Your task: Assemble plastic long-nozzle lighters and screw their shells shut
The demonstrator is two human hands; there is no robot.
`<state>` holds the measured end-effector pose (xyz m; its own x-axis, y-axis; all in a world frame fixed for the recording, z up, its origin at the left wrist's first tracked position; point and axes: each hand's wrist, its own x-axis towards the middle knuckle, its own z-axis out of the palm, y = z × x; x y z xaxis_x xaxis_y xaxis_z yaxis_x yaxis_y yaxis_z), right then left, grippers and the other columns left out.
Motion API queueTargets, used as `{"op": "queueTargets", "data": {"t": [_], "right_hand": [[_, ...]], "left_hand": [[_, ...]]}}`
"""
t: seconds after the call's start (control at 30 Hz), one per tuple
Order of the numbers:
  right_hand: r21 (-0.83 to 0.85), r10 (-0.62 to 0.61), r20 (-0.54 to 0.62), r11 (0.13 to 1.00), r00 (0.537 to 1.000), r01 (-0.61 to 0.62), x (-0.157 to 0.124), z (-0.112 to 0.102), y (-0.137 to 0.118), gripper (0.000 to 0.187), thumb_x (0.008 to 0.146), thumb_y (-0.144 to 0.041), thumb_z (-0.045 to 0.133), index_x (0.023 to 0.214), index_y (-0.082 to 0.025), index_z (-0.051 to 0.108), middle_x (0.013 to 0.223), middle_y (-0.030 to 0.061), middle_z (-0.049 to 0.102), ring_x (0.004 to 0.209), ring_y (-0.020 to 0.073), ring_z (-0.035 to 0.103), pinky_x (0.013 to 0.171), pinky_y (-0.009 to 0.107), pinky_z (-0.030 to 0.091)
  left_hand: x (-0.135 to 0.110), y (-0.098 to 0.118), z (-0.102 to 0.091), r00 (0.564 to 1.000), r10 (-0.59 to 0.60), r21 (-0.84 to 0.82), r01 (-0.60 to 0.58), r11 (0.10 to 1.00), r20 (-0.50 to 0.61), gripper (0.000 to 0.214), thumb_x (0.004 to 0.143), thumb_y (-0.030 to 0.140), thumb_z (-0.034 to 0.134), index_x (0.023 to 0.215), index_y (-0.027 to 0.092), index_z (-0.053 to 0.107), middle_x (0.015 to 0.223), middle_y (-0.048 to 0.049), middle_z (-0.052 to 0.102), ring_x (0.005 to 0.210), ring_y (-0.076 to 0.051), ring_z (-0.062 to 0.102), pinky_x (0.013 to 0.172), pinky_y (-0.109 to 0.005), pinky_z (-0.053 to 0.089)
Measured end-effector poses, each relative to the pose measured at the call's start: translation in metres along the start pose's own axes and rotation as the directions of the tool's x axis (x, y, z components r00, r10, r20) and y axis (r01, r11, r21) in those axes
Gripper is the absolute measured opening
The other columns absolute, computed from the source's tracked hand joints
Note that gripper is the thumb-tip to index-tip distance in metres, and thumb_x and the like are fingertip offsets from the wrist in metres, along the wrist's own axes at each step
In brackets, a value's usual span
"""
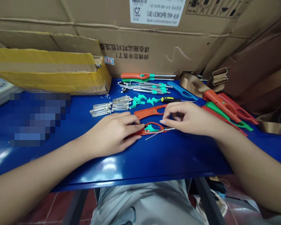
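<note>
In the centre of the frame, our left hand [115, 132] grasps the left end of an orange plastic casing half [143, 132] between thumb and fingers, low over the glossy blue tabletop [131, 168]. A small green plastic trigger [150, 128] sits in the casing, and a slim metal tube [170, 128] extends from its right end. Our right hand [187, 117], right of centre, curls with thumb and forefinger close together just above that end; we cannot tell whether it pinches anything. Just above the casing lies a second orange shell [150, 112]. Left of it we see clear plastic canisters [100, 109] in rows; above it, a yellow-and-black screwdriver [170, 100]. A yellow-taped cardboard box [67, 72] stands at upper left.
</note>
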<state>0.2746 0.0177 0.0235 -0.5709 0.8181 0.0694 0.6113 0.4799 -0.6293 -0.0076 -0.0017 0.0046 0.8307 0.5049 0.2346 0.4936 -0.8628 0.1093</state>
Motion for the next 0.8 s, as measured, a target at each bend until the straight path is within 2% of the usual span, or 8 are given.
{"op": "queueTargets", "data": {"t": [0.13,0.2,0.53,0.6,0.67,0.73,0.8], "right_hand": [[-0.034,0.023,0.19,0.999,0.981,-0.017,-0.001,-0.014,0.003,0.019,0.086,-0.038,0.071,0.084,-0.02,0.074,0.082,0.0009,0.068,0.067,0.0123,0.052,0.061,0.027,0.038],[-0.045,0.043,0.229,0.998,0.973,-0.033,-0.001,-0.017,0.005,0.02,0.086,-0.038,0.07,0.084,-0.02,0.075,0.08,0.0003,0.067,0.064,0.0117,0.05,0.061,0.027,0.038],[0.054,0.164,0.208,0.982,0.964,-0.179,0.004,-0.007,0.017,0.023,0.081,-0.041,0.077,0.084,-0.018,0.072,0.066,-0.0038,0.059,0.059,0.0102,0.047,0.056,0.024,0.036],[0.053,0.115,0.187,0.991,0.976,-0.126,0.003,-0.007,0.015,0.021,0.082,-0.037,0.076,0.09,-0.018,0.071,0.074,-0.0021,0.063,0.062,0.0107,0.049,0.058,0.025,0.038],[0.033,-0.014,0.182,0.999,0.983,0.008,0.001,-0.006,0.011,0.016,0.086,-0.031,0.073,0.096,-0.018,0.071,0.086,0.0008,0.067,0.069,0.0117,0.053,0.061,0.025,0.04],[0.015,-0.154,0.195,0.988,0.969,0.154,-0.001,-0.003,0.006,0.009,0.089,-0.023,0.068,0.097,-0.019,0.071,0.092,0.0024,0.069,0.075,0.0124,0.056,0.065,0.025,0.041],[-0.012,-0.221,0.192,0.974,0.956,0.227,-0.002,0.001,0.002,0.006,0.09,-0.02,0.067,0.095,-0.019,0.07,0.092,0.0024,0.069,0.078,0.0128,0.059,0.068,0.025,0.042]], "left_hand": [[-0.001,-0.001,0.0,1.0,-0.009,-0.01,0.009,1.0,0.002,0.031,0.102,0.029,0.053,0.126,0.019,0.07,0.116,-0.0088,0.07,0.1,-0.023,0.067,0.085,-0.036,0.055],[-0.001,0.0,0.0,1.0,-0.017,-0.031,0.017,0.999,0.005,0.032,0.101,0.028,0.054,0.126,0.019,0.07,0.119,-0.0092,0.07,0.103,-0.024,0.067,0.088,-0.036,0.056],[0.001,0.0,0.0,0.999,-0.022,-0.121,0.027,0.992,0.044,0.03,0.103,0.027,0.051,0.121,0.019,0.073,0.117,-0.0098,0.068,0.1,-0.022,0.066,0.088,-0.036,0.056],[0.001,0.001,-0.001,0.999,-0.016,-0.091,0.02,0.996,0.043,0.03,0.103,0.027,0.051,0.121,0.019,0.073,0.116,-0.01,0.068,0.1,-0.022,0.067,0.088,-0.037,0.056],[0.001,0.001,-0.001,0.999,-0.008,-0.053,0.01,0.999,0.039,0.031,0.104,0.028,0.05,0.122,0.018,0.073,0.117,-0.0104,0.068,0.101,-0.023,0.067,0.088,-0.038,0.056],[0.001,0.001,-0.001,0.999,0.003,-0.024,-0.002,1.0,0.032,0.031,0.104,0.028,0.049,0.122,0.018,0.072,0.116,-0.0105,0.069,0.1,-0.024,0.067,0.087,-0.039,0.056],[0.001,0.0,-0.001,1.0,0.012,-0.013,-0.011,1.0,0.022,0.031,0.104,0.027,0.049,0.122,0.018,0.073,0.115,-0.0105,0.07,0.1,-0.024,0.067,0.087,-0.038,0.056]]}}
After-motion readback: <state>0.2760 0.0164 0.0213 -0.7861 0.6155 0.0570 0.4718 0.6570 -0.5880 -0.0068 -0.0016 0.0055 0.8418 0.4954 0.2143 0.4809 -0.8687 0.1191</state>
